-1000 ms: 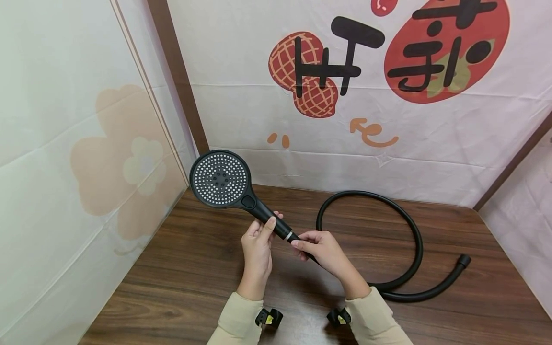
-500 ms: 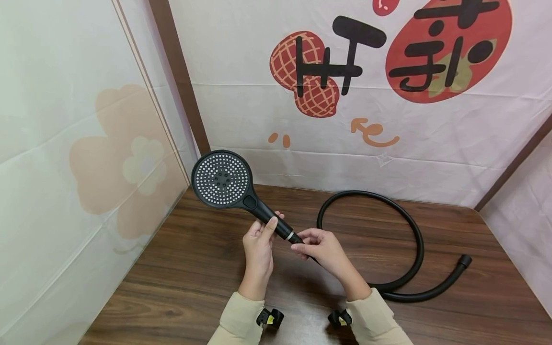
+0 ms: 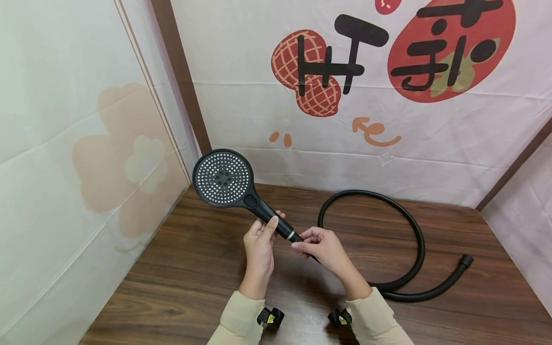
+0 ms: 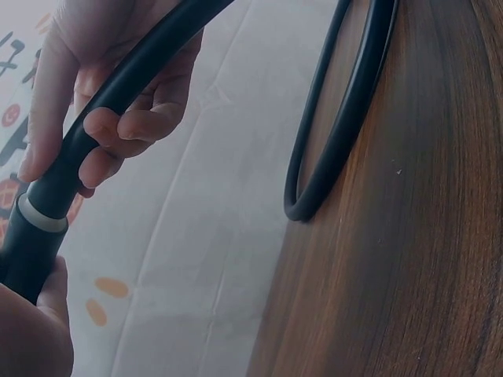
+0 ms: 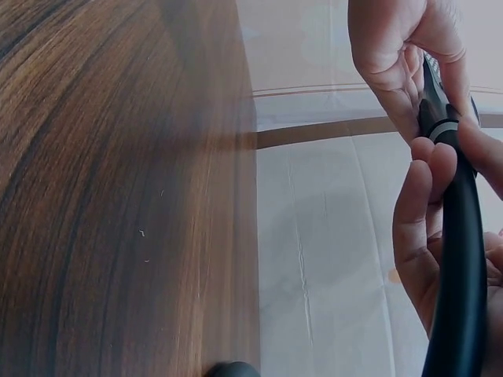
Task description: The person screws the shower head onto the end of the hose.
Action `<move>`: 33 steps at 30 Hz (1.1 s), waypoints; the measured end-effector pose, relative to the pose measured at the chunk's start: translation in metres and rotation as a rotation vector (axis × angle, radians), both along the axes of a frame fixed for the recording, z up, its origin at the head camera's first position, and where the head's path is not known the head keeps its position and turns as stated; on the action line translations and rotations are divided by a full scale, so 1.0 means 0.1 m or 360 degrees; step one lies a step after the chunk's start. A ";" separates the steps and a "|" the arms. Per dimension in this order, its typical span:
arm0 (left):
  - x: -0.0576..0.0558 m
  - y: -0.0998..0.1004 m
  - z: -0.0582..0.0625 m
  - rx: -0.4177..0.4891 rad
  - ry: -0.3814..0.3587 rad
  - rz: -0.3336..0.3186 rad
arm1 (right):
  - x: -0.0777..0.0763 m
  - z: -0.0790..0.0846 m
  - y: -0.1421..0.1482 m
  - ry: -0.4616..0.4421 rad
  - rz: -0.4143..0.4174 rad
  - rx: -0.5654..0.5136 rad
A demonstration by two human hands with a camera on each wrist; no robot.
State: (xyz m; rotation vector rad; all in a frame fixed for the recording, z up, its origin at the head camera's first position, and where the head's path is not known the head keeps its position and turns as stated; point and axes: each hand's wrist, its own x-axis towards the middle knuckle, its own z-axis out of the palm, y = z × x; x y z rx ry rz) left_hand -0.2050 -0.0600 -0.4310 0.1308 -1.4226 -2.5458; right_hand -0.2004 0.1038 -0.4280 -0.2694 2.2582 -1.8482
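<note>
A black hand shower head (image 3: 223,178) is held tilted above the table, its round face with pale nozzles up and to the left. My left hand (image 3: 258,251) grips its handle (image 3: 271,218), thumb on top. Just below a pale ring (image 3: 291,235) at the handle's end, my right hand (image 3: 325,251) pinches the end of a black shower hose (image 3: 420,239) between thumb and fingers. In the left wrist view the hose end (image 4: 55,184) meets the handle at the pale ring (image 4: 41,214). The right wrist view shows the hose (image 5: 460,275) running back past the right palm.
The rest of the hose loops over the wooden table (image 3: 194,287), its free end (image 3: 465,261) lying at the right. A printed white cloth (image 3: 241,110) hangs behind the table, another on the left side. Black wrist devices (image 3: 270,317) sit at both cuffs.
The right fingertips have slipped slightly back from the pale ring, so more of the hose's end shows beside it. The left hand keeps its grip on the handle.
</note>
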 end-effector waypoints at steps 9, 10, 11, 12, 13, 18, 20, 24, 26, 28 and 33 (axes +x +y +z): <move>0.00 0.01 0.01 -0.0007 0.0014 0.0011 | 0.01 0.02 0.00 -0.0012 0.0011 0.0004; 0.00 0.01 0.01 -0.0003 0.0014 0.0010 | 0.01 0.03 0.00 -0.0013 0.0010 0.0006; 0.00 0.01 0.01 0.0000 0.0012 0.0009 | 0.01 0.03 0.01 -0.0012 0.0010 0.0011; 0.00 0.01 0.02 0.0001 0.0010 0.0009 | 0.01 0.03 0.01 -0.0011 0.0010 0.0014; 0.00 0.01 0.02 -0.0001 0.0007 0.0008 | 0.01 0.03 0.01 -0.0009 0.0010 0.0017; 0.00 0.01 0.02 -0.0010 -0.0001 0.0010 | 0.00 0.02 0.01 0.0002 0.0019 0.0033; 0.01 0.01 0.02 -0.0009 0.0000 0.0014 | 0.00 0.02 0.02 0.0001 0.0024 0.0039; 0.01 0.01 0.02 -0.0004 0.0009 0.0017 | 0.00 0.02 0.01 -0.0009 0.0028 0.0036; 0.01 0.01 0.02 -0.0004 0.0013 0.0016 | 0.00 0.03 0.01 -0.0012 0.0029 0.0031; 0.01 0.02 0.02 -0.0004 0.0015 0.0017 | 0.01 0.04 0.01 -0.0012 0.0026 0.0028; 0.02 0.01 0.03 0.0002 0.0006 0.0022 | 0.02 0.04 0.01 -0.0012 0.0034 0.0021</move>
